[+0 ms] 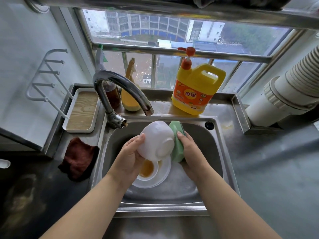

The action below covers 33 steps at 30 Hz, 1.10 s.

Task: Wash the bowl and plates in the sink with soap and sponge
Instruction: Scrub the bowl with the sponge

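A white bowl is held tipped over the steel sink, its base turned toward me. My left hand grips it from the left side. My right hand presses a green sponge against the bowl's right side. Under the bowl, white plates lie stacked on the sink floor, with a small white dish holding brown residue on top. A yellow dish-soap jug with an orange pump stands on the ledge behind the sink.
The curved tap arches over the sink's back left; no water shows. A dark red cloth lies on the counter left of the sink. A tray, two bottles and a white duct line the back.
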Each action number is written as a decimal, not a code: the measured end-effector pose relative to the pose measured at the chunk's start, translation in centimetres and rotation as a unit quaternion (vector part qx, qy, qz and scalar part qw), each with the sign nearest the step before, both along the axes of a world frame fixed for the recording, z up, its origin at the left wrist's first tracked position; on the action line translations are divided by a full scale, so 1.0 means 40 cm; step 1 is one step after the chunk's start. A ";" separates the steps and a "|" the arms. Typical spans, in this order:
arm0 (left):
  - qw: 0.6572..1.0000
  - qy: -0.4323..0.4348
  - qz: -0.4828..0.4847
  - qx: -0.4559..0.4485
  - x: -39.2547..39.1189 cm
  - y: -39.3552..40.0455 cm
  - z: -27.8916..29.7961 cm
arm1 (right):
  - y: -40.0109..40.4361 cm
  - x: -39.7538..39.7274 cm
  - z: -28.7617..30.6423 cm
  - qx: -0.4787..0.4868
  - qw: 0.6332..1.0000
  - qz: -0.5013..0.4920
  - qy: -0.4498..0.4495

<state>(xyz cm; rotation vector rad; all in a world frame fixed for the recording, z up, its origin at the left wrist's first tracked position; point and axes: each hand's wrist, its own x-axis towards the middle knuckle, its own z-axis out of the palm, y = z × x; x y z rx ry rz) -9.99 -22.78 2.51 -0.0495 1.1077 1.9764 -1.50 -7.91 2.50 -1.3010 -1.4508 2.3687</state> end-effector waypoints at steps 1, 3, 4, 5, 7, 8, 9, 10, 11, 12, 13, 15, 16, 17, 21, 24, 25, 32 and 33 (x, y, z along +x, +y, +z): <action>1.000 -0.024 0.008 0.009 0.006 0.002 0.000 | -0.005 0.004 0.001 -0.043 0.999 -0.020 0.025; 0.997 -0.070 0.026 0.029 0.016 0.002 -0.012 | -0.010 0.012 0.005 -0.110 0.991 -0.048 0.063; 0.996 -0.080 0.026 0.034 0.019 -0.001 -0.020 | -0.009 0.017 0.004 -0.128 0.987 -0.053 0.080; 0.995 -0.087 0.024 0.039 0.022 -0.007 -0.025 | -0.008 0.021 0.003 -0.132 0.986 -0.051 0.094; 0.994 -0.093 0.016 0.052 0.028 -0.013 -0.031 | -0.004 0.026 -0.004 -0.119 0.985 -0.046 0.113; 0.994 -0.094 0.010 0.055 0.028 -0.019 -0.032 | -0.002 0.028 -0.004 -0.110 0.986 -0.045 0.120; 0.995 -0.089 0.000 0.050 0.025 -0.026 -0.029 | 0.001 0.029 -0.004 -0.096 0.987 -0.044 0.125; 0.996 -0.080 -0.016 0.036 0.019 -0.034 -0.028 | 0.006 0.029 -0.003 -0.078 0.988 -0.041 0.125; 0.997 -0.068 -0.038 0.022 0.010 -0.041 -0.024 | 0.013 0.029 -0.004 -0.055 0.990 -0.034 0.122; 0.997 -0.055 -0.060 0.014 -0.004 -0.047 -0.024 | 0.020 0.029 -0.001 -0.031 0.992 -0.023 0.118; 0.995 -0.045 -0.086 0.008 -0.015 -0.047 -0.013 | 0.027 0.029 0.002 -0.006 0.993 -0.005 0.116; 0.989 -0.032 -0.137 -0.033 -0.033 -0.040 0.015 | 0.031 0.025 0.016 0.033 0.992 0.044 0.113; 0.984 -0.023 -0.162 -0.068 -0.038 -0.032 0.026 | 0.031 0.023 0.024 0.051 0.990 0.071 0.113; 0.977 -0.006 -0.184 -0.111 -0.041 -0.024 0.036 | 0.030 0.023 0.031 0.068 0.986 0.097 0.117; 0.958 0.057 -0.246 -0.132 -0.064 -0.013 0.039 | 0.019 0.026 0.041 0.189 0.960 0.177 0.105; 0.956 0.091 -0.230 -0.157 -0.055 -0.007 0.028 | 0.007 0.021 0.018 0.393 0.894 0.213 0.009; 0.961 0.097 -0.211 -0.151 -0.045 -0.002 0.026 | 0.004 0.017 0.011 0.410 0.892 0.192 -0.015; 0.981 0.109 -0.110 -0.113 -0.016 -0.005 0.012 | -0.034 0.025 0.018 0.453 0.871 0.187 -0.022; 0.982 0.113 -0.103 -0.110 -0.013 -0.007 0.013 | -0.038 0.025 0.018 0.457 0.868 0.192 -0.009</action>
